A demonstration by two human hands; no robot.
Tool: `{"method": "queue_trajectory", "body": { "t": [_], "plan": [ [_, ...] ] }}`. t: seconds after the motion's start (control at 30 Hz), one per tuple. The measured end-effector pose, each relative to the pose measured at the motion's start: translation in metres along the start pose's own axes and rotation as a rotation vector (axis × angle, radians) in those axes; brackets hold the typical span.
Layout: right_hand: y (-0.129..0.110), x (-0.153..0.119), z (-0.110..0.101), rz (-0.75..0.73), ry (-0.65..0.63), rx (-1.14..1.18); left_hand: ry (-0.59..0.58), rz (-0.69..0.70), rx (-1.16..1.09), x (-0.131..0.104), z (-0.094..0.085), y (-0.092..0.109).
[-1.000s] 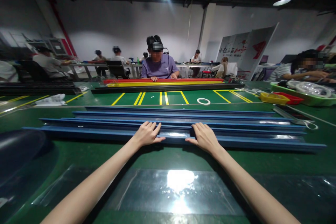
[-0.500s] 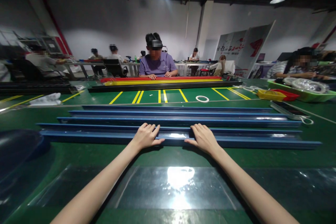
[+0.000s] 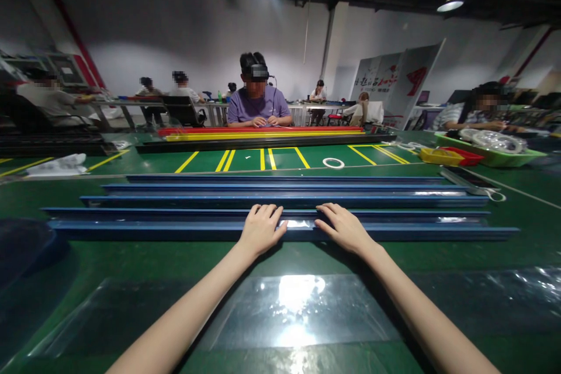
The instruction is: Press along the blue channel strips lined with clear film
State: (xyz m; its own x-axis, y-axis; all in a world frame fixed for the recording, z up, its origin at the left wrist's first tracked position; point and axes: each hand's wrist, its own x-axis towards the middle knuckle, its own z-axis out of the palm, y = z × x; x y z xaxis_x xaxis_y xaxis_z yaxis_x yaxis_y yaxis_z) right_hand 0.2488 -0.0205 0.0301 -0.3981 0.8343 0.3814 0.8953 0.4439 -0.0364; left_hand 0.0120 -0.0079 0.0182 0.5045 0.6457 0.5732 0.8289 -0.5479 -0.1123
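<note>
Several long blue channel strips lie side by side across the green table, and the nearest blue strip (image 3: pixel 407 234) runs under both hands. My left hand (image 3: pixel 263 228) rests on it left of centre, fingers spread over the channel and thumb at the near edge. To its right, my right hand (image 3: pixel 344 227) lies on the same strip, fingers reaching over it with the thumb apart. A short shiny stretch of the channel shows between the hands. Behind lies another blue strip (image 3: pixel 372 201). Clear plastic film (image 3: pixel 245 310) is spread beneath my forearms.
Across the table a person in a purple shirt (image 3: pixel 278 106) sits behind red, yellow and black strips (image 3: pixel 210 144). A white ring (image 3: pixel 333 162), a phone (image 3: pixel 467 178), a yellow tray (image 3: pixel 438 156) and a green basket (image 3: pixel 521 159) lie farther back. Dark blue material (image 3: pixel 26 257) is at left.
My left hand has moved right along the nearest strip, closer to my right hand. The view has shifted slightly, and the opposite person's hands have come closer together.
</note>
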Motion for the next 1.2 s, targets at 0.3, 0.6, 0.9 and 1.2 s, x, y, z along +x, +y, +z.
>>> {"method": "queue_trajectory", "body": {
  "t": [0.3, 0.6, 0.9, 1.2],
  "plan": [
    [0.008, -0.011, -0.001, 0.073, 0.079, -0.032, -0.031, 0.055, 0.034, 0.0, 0.009, -0.002],
    [0.036, -0.025, -0.005, 0.167, 0.142, -0.08, -0.088, -0.13, -0.012, -0.012, -0.008, -0.03],
    [0.045, -0.028, -0.008, 0.192, 0.159, -0.08, -0.166, -0.33, -0.009, -0.037, -0.025, -0.088],
    [0.067, -0.038, -0.008, 0.271, 0.094, -0.116, -0.076, -0.341, 0.11, -0.061, -0.037, -0.127]
  ]
}}
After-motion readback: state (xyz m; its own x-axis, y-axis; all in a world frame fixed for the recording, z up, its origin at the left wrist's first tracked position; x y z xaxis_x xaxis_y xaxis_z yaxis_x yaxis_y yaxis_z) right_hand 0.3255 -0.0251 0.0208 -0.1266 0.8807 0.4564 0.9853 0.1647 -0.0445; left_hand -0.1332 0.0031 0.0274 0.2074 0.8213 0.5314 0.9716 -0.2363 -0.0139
